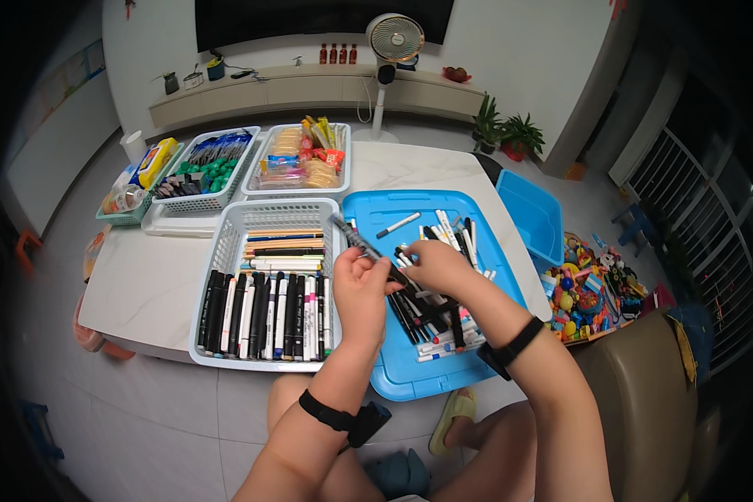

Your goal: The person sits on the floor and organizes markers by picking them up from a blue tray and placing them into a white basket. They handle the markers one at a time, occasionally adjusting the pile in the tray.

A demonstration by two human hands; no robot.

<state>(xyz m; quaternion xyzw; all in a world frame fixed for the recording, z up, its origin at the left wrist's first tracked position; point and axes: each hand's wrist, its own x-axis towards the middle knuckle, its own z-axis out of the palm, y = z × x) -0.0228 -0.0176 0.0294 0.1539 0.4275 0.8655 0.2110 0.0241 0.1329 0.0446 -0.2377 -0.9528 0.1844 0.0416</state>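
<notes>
My left hand point(359, 295) holds a dark marker pen point(361, 245) that slants above the edge of a blue plastic lid point(408, 376). My right hand point(440, 267) is beside it, over a pile of loose black and white marker pens point(408, 317) on the lid. Its fingertips are bent close to some pens; whether they grip one is hard to see. Left of my hands stands a white perforated basket point(260, 213). A row of upright-lying markers point(267, 317) fills its near part, with pencils and pens point(285, 248) laid crosswise behind.
White baskets with snacks point(301, 157) and with blue and green packaged items point(210, 166) stand at the table's point(144, 282) back. A green basket point(125, 216) holds wipes and a bottle. To the right are a blue tub point(530, 213), a toy heap point(587, 288) and a sofa point(634, 376).
</notes>
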